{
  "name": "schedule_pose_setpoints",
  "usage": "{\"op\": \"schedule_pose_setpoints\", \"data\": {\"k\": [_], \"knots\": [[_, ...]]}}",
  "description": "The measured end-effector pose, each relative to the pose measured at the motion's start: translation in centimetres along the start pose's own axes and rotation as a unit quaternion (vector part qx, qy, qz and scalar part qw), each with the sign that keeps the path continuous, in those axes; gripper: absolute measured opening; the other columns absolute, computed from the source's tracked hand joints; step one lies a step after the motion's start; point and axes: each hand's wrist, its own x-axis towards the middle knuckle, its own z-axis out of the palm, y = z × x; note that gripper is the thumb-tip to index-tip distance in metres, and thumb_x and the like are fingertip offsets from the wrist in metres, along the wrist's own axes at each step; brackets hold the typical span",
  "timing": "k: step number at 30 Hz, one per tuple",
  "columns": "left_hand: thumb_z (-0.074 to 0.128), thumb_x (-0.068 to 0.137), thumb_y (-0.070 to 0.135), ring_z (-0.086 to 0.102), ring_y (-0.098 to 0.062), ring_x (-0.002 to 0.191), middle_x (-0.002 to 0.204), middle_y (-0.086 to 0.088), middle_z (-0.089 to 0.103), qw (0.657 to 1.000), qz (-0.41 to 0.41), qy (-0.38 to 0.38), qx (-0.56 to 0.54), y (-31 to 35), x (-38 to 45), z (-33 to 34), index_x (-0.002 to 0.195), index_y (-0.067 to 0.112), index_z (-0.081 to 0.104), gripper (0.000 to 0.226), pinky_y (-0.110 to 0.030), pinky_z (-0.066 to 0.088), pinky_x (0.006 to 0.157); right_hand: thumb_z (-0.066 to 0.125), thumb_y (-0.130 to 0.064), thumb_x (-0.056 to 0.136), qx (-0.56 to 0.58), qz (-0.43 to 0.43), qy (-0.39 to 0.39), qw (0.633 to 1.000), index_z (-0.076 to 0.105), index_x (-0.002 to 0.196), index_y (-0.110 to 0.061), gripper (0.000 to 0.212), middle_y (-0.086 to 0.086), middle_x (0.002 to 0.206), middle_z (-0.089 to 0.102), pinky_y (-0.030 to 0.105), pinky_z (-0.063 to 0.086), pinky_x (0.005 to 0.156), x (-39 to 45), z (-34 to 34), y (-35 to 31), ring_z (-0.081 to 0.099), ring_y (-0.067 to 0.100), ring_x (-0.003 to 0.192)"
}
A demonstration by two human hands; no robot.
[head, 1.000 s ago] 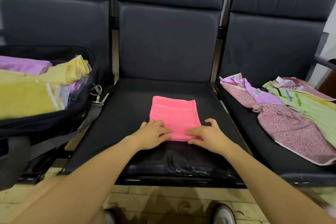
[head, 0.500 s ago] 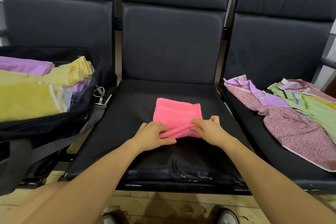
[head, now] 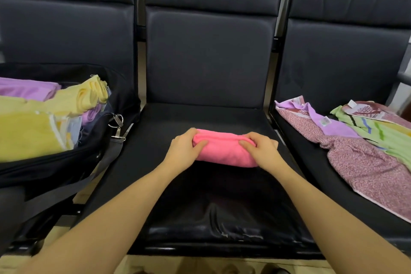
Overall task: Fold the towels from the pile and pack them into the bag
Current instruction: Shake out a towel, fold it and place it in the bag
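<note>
as both hands (head: 222, 151) grip, pink towel (head: 224, 151) folded

I sit in what looks like a waiting area: a row of joined black padded seats (head: 206, 118) with metal frames stands before me on a pale tiled floor (head: 138, 264).

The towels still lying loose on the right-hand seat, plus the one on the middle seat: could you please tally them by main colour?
Pink: 1, the pink towel held by the left hand and right hand.
Speckled maroon: 1, speckled towel.
Purple: 1, purple towel.
Green striped: 1, green towel.
Total: 4 that I can tell apart; others may lie hidden underneath.
</note>
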Motion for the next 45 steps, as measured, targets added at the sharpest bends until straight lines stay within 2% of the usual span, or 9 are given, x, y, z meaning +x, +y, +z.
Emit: {"op": "schedule_pose_setpoints", "data": {"k": [8,12,16,20,25,29,34,38,45], "knots": [[0.048,0.098,0.031,0.060,-0.027,0.098,0.096,-0.005,0.066,0.989,-0.081,0.070,0.099,1.3,5.5,2.9,0.114,0.011,0.051,0.026,-0.035,0.037,0.090,0.053,-0.032,0.096,-0.016,0.085,0.061,0.994,0.058,0.095,-0.025,0.008,-0.010,0.082,0.060,0.030,0.015,0.092,5.2,2.2,0.1,0.055,0.013,0.092],[0.045,0.098,0.042,0.048,-0.027,0.117,0.126,-0.009,0.052,0.959,-0.162,0.074,0.223,-0.6,6.0,5.4,0.125,0.010,0.047,0.042,-0.036,0.036,0.095,0.048,-0.047,0.095,-0.102,0.136,0.084,0.982,0.056,0.117,-0.018,0.038,0.000,0.114,0.060,0.039,0.020,0.101,5.0,4.3,1.2,0.049,0.022,0.115],[0.038,0.098,0.049,0.052,-0.028,0.112,0.122,-0.012,0.055,0.942,-0.188,0.093,0.261,-1.1,5.6,6.5,0.120,0.007,0.047,0.048,-0.036,0.038,0.092,0.047,-0.068,0.085,-0.230,0.157,0.103,0.955,0.055,0.123,-0.008,0.070,0.011,0.126,0.049,0.043,0.025,0.099,3.6,5.9,1.7,0.042,0.032,0.119],[0.037,0.099,0.048,0.056,-0.027,0.110,0.118,-0.009,0.060,0.947,-0.161,0.063,0.272,-1.2,5.1,6.6,0.119,0.009,0.047,0.045,-0.038,0.036,0.093,0.048,-0.068,0.085,-0.262,0.174,0.081,0.946,0.056,0.121,-0.007,0.072,0.012,0.128,0.043,0.042,0.027,0.099,3.2,6.5,1.3,0.040,0.031,0.117],[0.036,0.099,0.049,0.059,-0.022,0.106,0.119,-0.004,0.059,0.947,-0.143,0.053,0.283,-1.1,3.3,5.9,0.121,0.012,0.044,0.044,-0.037,0.037,0.092,0.047,-0.059,0.091,-0.236,0.188,0.040,0.953,0.049,0.130,-0.011,0.063,0.008,0.133,0.041,0.038,0.024,0.104,2.0,7.1,0.4,0.038,0.028,0.123],[0.035,0.099,0.048,0.061,-0.019,0.103,0.117,-0.002,0.058,0.951,-0.129,0.057,0.275,-1.3,1.2,4.2,0.119,0.014,0.044,0.041,-0.034,0.036,0.090,0.046,-0.050,0.095,-0.189,0.166,0.050,0.966,0.046,0.126,-0.014,0.047,0.004,0.122,0.057,0.038,0.023,0.101,-0.3,7.6,-1.1,0.048,0.024,0.118],[0.034,0.099,0.049,0.061,-0.017,0.098,0.115,0.001,0.058,0.954,-0.124,0.077,0.262,-1.3,-1.9,1.6,0.120,0.014,0.045,0.041,-0.031,0.035,0.088,0.051,-0.041,0.096,-0.083,0.110,0.089,0.986,0.043,0.106,-0.015,0.029,0.000,0.098,0.066,0.029,0.019,0.085,-2.9,7.4,-2.8,0.061,0.024,0.092],[0.035,0.100,0.047,0.059,-0.021,0.103,0.117,-0.002,0.057,0.960,-0.109,0.118,0.228,-0.5,-2.9,-2.2,0.122,0.013,0.045,0.042,-0.034,0.033,0.089,0.055,-0.038,0.095,0.036,0.072,0.117,0.990,0.037,0.097,-0.020,0.026,-0.004,0.098,0.060,0.024,0.015,0.076,-3.7,6.0,-6.3,0.057,0.025,0.091],[0.039,0.099,0.040,0.056,-0.032,0.104,0.114,-0.011,0.057,0.939,-0.056,0.223,0.254,-0.7,-0.7,-14.2,0.114,0.008,0.048,0.037,-0.042,0.030,0.092,0.057,-0.035,0.094,0.137,-0.024,0.139,0.980,0.037,0.097,-0.017,0.027,-0.013,0.081,0.051,0.039,0.037,0.091,-0.5,5.0,-17.9,0.046,0.008,0.071]]}}
